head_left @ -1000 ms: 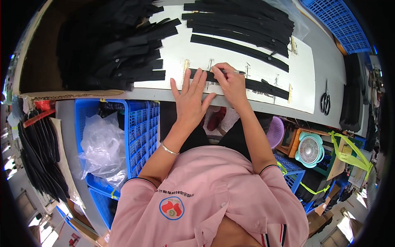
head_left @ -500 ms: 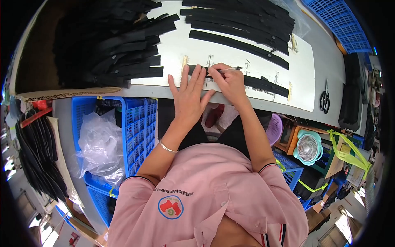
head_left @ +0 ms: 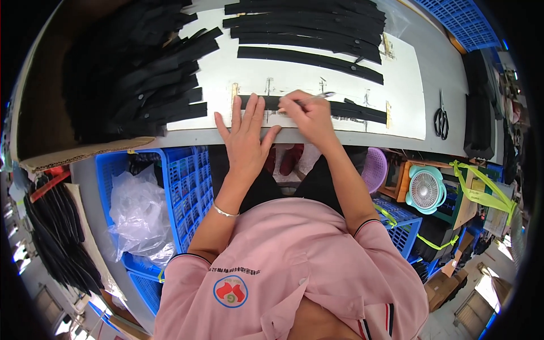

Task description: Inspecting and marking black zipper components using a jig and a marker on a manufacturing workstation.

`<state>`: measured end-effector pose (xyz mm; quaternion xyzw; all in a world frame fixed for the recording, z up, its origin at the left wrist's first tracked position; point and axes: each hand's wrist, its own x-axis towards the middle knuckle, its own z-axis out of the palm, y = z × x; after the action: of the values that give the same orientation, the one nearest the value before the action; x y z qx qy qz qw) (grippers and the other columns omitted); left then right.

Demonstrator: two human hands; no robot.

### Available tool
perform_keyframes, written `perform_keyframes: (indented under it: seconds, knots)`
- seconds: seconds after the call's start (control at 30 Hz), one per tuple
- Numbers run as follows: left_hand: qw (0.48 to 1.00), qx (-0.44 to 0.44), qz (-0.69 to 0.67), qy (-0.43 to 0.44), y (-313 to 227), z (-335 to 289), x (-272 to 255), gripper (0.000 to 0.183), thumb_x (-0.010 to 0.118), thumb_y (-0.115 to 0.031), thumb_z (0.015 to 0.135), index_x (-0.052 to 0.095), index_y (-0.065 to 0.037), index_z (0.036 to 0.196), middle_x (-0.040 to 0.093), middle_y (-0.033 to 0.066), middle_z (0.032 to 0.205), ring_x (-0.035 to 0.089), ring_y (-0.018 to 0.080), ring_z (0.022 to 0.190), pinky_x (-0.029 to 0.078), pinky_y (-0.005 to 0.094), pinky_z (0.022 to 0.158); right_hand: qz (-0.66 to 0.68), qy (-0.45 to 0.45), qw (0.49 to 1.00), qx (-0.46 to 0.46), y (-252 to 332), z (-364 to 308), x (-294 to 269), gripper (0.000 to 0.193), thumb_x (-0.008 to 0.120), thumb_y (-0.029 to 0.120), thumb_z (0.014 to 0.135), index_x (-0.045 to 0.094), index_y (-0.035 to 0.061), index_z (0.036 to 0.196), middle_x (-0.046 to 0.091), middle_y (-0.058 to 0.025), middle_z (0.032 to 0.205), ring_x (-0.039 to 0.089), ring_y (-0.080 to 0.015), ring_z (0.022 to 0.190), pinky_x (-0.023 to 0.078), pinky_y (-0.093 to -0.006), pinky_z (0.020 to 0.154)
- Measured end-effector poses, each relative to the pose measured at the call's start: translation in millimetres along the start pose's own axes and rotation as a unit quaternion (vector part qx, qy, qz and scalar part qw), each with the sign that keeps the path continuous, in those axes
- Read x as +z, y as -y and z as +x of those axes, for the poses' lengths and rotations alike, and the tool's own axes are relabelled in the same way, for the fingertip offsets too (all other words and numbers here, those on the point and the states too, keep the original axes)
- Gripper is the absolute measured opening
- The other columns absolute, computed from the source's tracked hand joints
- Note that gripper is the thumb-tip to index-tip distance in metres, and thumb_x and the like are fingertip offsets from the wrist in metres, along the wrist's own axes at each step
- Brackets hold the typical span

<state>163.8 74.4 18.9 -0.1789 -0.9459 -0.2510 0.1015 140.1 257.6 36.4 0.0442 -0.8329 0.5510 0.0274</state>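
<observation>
Here's the black strip (head_left: 362, 112), under the spread fingers of my left hand (head_left: 247, 133) and running right beyond my right hand (head_left: 310, 118), which pinches a pen (head_left: 324, 95). The gap between my hands has just widened slightly; the strip seems steady for penwork. White board (head_left: 405, 79) beneath both.

A pair of scissors (head_left: 441, 109) lies toward the right end of the worktop (head_left: 455, 85), blades pointing to the far edge. A blue basket (head_left: 462, 22) stands at the far right corner. Below the near edge, to the left, a blue crate (head_left: 165, 195) holds a crumpled clear plastic bag (head_left: 137, 207). Below that edge, toward the right corner, are a purple basket (head_left: 376, 170) and a turquoise fan (head_left: 426, 190), with a yellow-green strap (head_left: 486, 198) beyond the fan and a cardboard box (head_left: 443, 288) lower down.
</observation>
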Motion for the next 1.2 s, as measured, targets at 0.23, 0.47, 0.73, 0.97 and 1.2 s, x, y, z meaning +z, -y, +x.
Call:
perform_keyframes:
  seconds: [0.23, 0.47, 0.73, 0.97, 1.2]
  knots:
    - [1.0, 0.008, 0.006, -0.005, 2.0, -0.8, 2.6, 0.066, 0.072, -0.04, 0.094, 0.054, -0.009, 0.15, 0.051, 0.0067, 0.156, 0.032, 0.0343, 0.154, 0.002, 0.0667, 0.122, -0.088, -0.24, 0.967, 0.007, -16.3, -19.5, -52.8, 0.02, 0.068, 0.019, 0.099, 0.073, -0.0001, 0.094, 0.068, -0.0066, 0.068, 0.059, -0.0082, 0.057, 0.045, -0.0264, 0.054]
    - [1.0, -0.002, -0.005, 0.019, -26.2, 2.3, 0.3, 0.073, 0.071, -0.036, 0.096, 0.042, -0.012, 0.159, 0.04, 0.0093, 0.165, 0.026, 0.033, 0.157, -0.004, 0.0657, 0.122, -0.104, -0.212, 0.972, 0.019, -28.6, -20.3, -57.1, 0.022, 0.068, 0.022, 0.1, 0.074, 0.0017, 0.092, 0.066, -0.0057, 0.065, 0.058, -0.0099, 0.055, 0.044, -0.027, 0.054]
    - [0.988, 0.077, -0.116, 0.062, -62.5, 5.3, 24.8, 0.063, 0.073, -0.033, 0.094, 0.054, -0.009, 0.149, 0.049, 0.0094, 0.157, 0.039, 0.0296, 0.149, -0.002, 0.0665, 0.121, -0.105, -0.208, 0.973, -0.003, -36.4, -18.8, -52.1, 0.02, 0.069, 0.021, 0.098, 0.074, 0.0033, 0.09, 0.069, -0.0068, 0.069, 0.064, -0.0142, 0.056, 0.047, -0.0289, 0.054]
    - [0.992, 0.087, -0.085, 0.045, -62.5, 5.2, 26.6, 0.057, 0.073, -0.03, 0.092, 0.059, -0.007, 0.142, 0.052, 0.0072, 0.153, 0.042, 0.0274, 0.146, 0.005, 0.0703, 0.119, -0.13, -0.231, 0.963, -0.042, -37.0, -19.0, -51.9, 0.021, 0.068, 0.022, 0.097, 0.074, 0.0036, 0.089, 0.07, -0.0069, 0.069, 0.066, -0.0178, 0.058, 0.048, -0.0297, 0.056]
    - [0.993, 0.085, -0.076, 0.038, -63.7, 5.6, 28.1, 0.056, 0.073, -0.03, 0.092, 0.06, -0.008, 0.142, 0.053, 0.0062, 0.152, 0.043, 0.0269, 0.145, 0.005, 0.0701, 0.119, -0.089, -0.156, 0.983, -0.041, -40.4, -24.5, -58.8, 0.022, 0.069, 0.021, 0.096, 0.074, 0.0033, 0.083, 0.068, -0.0075, 0.066, 0.066, -0.0212, 0.058, 0.049, -0.0315, 0.056]
